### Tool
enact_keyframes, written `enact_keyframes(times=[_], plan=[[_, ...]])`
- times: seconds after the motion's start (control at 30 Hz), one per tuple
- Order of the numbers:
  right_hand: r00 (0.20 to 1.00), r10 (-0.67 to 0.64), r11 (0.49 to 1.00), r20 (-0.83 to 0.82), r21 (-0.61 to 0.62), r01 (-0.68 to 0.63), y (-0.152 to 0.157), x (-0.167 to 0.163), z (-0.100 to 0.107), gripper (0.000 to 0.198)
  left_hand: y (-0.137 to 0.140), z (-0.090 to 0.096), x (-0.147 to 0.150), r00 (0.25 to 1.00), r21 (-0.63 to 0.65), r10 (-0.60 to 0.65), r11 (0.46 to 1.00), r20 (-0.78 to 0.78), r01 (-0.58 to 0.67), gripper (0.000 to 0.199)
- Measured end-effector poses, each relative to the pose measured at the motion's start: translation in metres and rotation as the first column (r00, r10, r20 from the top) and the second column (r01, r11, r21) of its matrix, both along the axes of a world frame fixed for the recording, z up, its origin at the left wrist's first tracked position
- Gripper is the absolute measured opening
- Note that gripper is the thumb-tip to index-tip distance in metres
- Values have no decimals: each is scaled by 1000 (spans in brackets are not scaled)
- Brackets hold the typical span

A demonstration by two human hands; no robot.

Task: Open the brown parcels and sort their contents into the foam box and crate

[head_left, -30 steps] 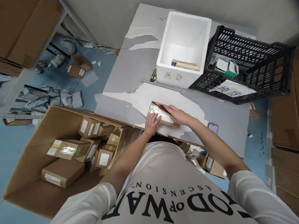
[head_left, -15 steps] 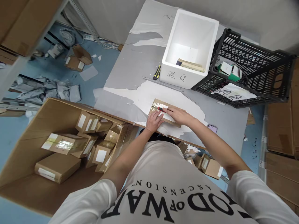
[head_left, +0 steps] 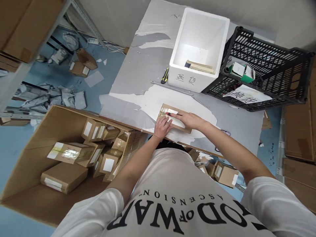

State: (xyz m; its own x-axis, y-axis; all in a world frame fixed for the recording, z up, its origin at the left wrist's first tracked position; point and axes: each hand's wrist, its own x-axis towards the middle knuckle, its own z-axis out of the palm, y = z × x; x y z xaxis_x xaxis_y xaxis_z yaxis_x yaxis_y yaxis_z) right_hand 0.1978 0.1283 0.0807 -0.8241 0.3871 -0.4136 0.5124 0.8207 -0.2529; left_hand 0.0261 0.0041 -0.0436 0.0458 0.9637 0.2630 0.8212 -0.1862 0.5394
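A flat cardboard box (head_left: 186, 129) lies on the table, its left end covered with shiny clear tape (head_left: 165, 109) and a white label on top. My left hand (head_left: 162, 127) grips the near left corner of this box, fingers bent over its top. My right hand (head_left: 191, 121) lies across the label, closed around a small red-and-black cutter (head_left: 169, 114). Only the cutter's front end shows, pointing left at the tape; its blade is too small to make out. Farther back, a yellow-and-black utility knife (head_left: 165, 76) rests beside a white foam box (head_left: 185, 79).
Right of the foam box stands a black plastic crate (head_left: 269, 65) with small cartons inside. A big open carton (head_left: 27, 158) full of parcels is at my left, below the table edge. A phone (head_left: 225, 132) is partly behind my right forearm. Brown boxes (head_left: 298, 131) line the right side.
My right hand with the cutter has shifted slightly left and away from me over the box. My right forearm now covers more of the phone. The camera view has moved a little.
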Motion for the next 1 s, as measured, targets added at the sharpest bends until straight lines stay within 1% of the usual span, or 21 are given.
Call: enact_keyframes(times=[0.17,0.3,0.37,0.47,0.63,0.8,0.9,1.0], plan=[[997,14,1000,74,10,-15,-2,4,-1,77,0,-1,-1,1000,2,1,1000,-15,-1,35],[993,-29,1000,118,1,29,-2,5,14,70,1,-2,-2,1000,20,-5,1000,-26,5,36],[987,-43,999,153,-16,46,-2,11,23,66,1,-3,-2,1000,13,-1,1000,-28,1,36],[982,-62,997,178,-24,67,-3,29,29,65,1,-3,-3,999,5,1,1000,-38,0,38],[971,-122,992,203,19,121,-11,63,29,74,0,-4,-4,998,26,6,1000,-58,-4,39],[944,-165,986,285,25,165,-20,94,39,83,0,-4,-4,998,40,21,999,-57,-18,39],[941,-200,979,273,26,201,-23,113,43,85,-1,-5,-4,999,36,33,999,-36,-32,38],[937,-236,971,259,26,237,-25,124,42,86,-1,-7,-4,999,20,29,999,-23,-29,39]])
